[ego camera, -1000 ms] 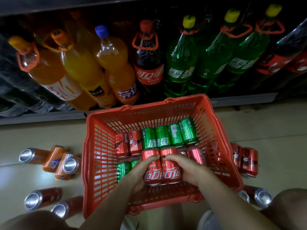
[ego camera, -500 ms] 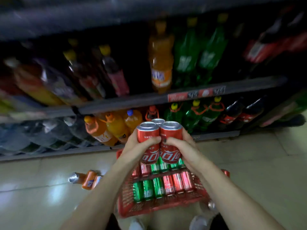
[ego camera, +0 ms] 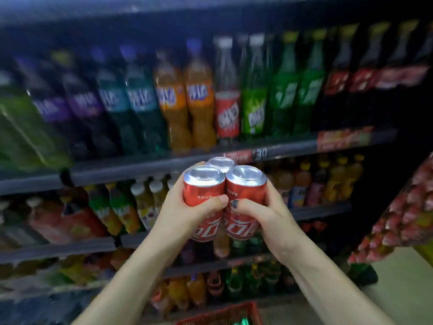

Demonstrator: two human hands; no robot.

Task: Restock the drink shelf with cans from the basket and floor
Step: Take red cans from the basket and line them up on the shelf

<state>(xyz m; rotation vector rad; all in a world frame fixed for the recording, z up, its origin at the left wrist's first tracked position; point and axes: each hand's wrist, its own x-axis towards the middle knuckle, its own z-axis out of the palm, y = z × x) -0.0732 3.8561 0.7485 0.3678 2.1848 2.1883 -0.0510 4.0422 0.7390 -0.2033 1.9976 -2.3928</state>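
Three red cola cans stand upright in a tight cluster held between both hands. My left hand (ego camera: pixel 189 214) grips the left can (ego camera: pixel 203 188) and my right hand (ego camera: pixel 264 214) grips the right can (ego camera: pixel 246 187). A third can (ego camera: pixel 221 162) shows only its silver top behind them. The cluster is raised in front of the dark drink shelf (ego camera: pixel 145 164), about level with its edge. The red basket (ego camera: pixel 225 314) sits on the floor at the bottom edge, with green cans just visible inside.
Tall bottles in purple, teal, orange, red and green (ego camera: pixel 187 99) fill the shelf above the cans. Smaller bottles crowd the rows below. A rack of red packets (ego camera: pixel 403 216) juts out at the right. Pale floor shows at the bottom right.
Both hands lifted the red cans out of the basket and raised them from floor level up to the middle shelves. The view tilted upward, leaving the basket at the bottom edge.
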